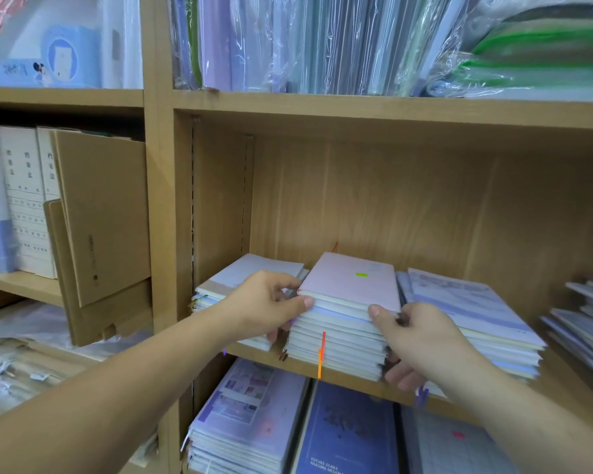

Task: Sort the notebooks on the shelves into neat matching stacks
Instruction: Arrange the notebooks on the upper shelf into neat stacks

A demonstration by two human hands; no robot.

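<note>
Our left hand and right hand curl their fingers round the pink-topped notebook stack, which sits between them on the shelf; it looks heavy and prone to sliding, so is best gripped low at both sides.

The shelf unit is light wood-grain board, smooth and matt. The top notebook of the middle stack has a matt pink paper cover above plain paper page edges. The folders above are wrapped in glossy, crinkled clear plastic film; the file box at left is matt brown cardboard.
</note>
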